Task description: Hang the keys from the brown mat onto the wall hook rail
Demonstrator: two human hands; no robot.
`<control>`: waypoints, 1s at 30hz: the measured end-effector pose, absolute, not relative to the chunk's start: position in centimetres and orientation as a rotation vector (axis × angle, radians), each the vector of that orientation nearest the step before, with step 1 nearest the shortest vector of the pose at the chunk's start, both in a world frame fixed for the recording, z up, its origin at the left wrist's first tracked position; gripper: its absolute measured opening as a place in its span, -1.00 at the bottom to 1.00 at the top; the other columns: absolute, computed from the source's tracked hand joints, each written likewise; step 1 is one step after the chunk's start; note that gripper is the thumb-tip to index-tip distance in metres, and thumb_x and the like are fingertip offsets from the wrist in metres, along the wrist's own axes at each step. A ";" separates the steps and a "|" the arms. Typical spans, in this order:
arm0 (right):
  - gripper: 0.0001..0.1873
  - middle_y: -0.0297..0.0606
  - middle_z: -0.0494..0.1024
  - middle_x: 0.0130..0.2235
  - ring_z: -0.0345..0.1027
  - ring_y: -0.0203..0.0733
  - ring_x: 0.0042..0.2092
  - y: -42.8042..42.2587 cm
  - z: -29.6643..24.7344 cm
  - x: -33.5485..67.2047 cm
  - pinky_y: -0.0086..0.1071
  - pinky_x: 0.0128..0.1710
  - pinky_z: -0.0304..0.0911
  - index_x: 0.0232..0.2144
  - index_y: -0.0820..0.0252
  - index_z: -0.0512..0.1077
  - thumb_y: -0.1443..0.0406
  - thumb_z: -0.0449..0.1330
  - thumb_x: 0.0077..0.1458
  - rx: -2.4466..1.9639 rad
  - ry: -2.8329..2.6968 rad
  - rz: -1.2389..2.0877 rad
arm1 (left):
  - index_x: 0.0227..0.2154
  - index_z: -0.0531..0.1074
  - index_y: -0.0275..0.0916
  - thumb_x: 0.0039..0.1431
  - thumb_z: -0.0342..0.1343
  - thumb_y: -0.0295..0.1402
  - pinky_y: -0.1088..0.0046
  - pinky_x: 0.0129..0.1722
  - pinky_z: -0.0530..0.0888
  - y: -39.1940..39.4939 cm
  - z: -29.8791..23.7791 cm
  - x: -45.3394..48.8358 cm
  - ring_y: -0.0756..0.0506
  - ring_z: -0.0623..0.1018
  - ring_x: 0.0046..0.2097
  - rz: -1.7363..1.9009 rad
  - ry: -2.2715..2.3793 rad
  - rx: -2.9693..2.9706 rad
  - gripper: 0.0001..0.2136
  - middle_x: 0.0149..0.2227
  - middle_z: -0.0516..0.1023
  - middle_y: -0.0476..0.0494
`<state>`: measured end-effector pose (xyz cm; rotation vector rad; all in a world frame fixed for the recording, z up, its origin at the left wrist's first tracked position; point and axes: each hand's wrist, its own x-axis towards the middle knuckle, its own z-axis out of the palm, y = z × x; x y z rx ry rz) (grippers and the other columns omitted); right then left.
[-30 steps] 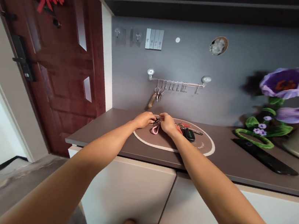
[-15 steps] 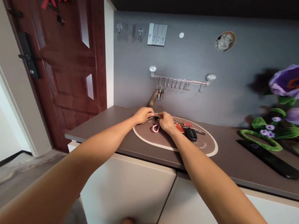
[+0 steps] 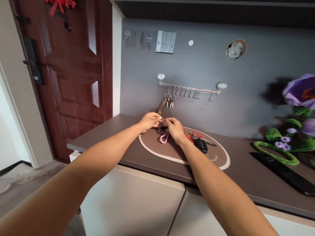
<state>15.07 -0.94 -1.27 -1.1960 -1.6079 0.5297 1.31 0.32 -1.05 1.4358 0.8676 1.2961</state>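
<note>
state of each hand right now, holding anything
left hand: closed, pinching a key ring
right hand: closed beside the ring, can't tell if it's gripping it

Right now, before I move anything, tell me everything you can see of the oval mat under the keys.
The oval mat is brown with a cream border, and its material is hard to tell from here. Small pale lettering sits near its right edge. It lies flat on the dark countertop, close to the wall. A pink loop, a black key fob and metal keys rest on it.
</note>
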 end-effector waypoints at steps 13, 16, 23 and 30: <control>-0.81 -0.33 0.45 -0.46 0.27 -0.36 -0.42 -0.7 -1.5 15.3 -0.46 -0.34 0.17 -0.50 0.25 0.36 0.21 0.10 -0.08 -1.022 -1.623 0.614 | -0.41 0.33 -0.38 0.04 0.09 -0.41 0.36 -0.21 0.45 0.3 -1.1 1.4 0.09 0.48 -0.45 1.304 0.786 1.463 -0.89 -0.50 0.46 -0.03; -0.83 -0.34 0.44 -0.46 0.26 -0.36 -0.42 -0.8 -1.4 15.4 -0.46 -0.33 0.16 -0.50 0.24 0.35 0.23 0.09 -0.08 -1.024 -1.629 0.606 | -0.41 0.34 -0.38 0.04 0.08 -0.45 0.36 -0.21 0.46 -0.1 -0.9 1.5 0.09 0.48 -0.45 1.304 0.788 1.443 -0.92 -0.51 0.46 -0.03; -0.83 -0.36 0.41 -0.47 0.23 -0.35 -0.42 -1.1 -1.2 15.5 -0.46 -0.34 0.14 -0.49 0.22 0.33 0.22 0.06 -0.06 -1.051 -1.627 0.513 | -0.39 0.35 -0.38 0.05 0.06 -0.47 0.35 -0.18 0.45 -0.4 -0.7 1.7 0.09 0.48 -0.43 1.299 0.772 1.436 -0.93 -0.47 0.46 -0.05; -0.85 -0.35 0.40 -0.43 0.24 -0.33 -0.37 -1.0 -1.0 16.0 -0.43 -0.29 0.17 -0.48 0.20 0.29 0.23 0.03 -0.05 -1.019 -1.606 0.440 | -0.37 0.35 -0.37 0.01 0.11 -0.41 0.37 -0.18 0.44 -0.2 -1.0 2.1 0.08 0.48 -0.39 1.310 0.781 1.493 -0.87 -0.42 0.46 -0.09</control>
